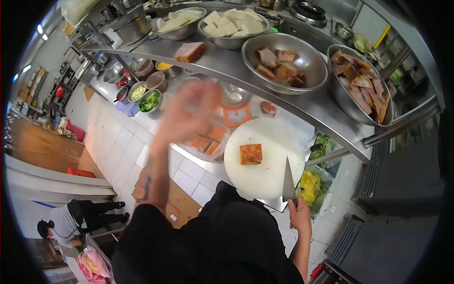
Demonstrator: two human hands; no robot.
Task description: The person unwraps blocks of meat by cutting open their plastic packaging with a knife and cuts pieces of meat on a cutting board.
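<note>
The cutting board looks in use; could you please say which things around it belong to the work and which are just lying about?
Likely in the job: knife, cutting board, meat on it, meat beside it.
Apparently just lying about: greens, white cubes, cardboard.

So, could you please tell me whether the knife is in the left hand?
No, the right hand holds the knife by its handle, with the blade over the white board.
</note>
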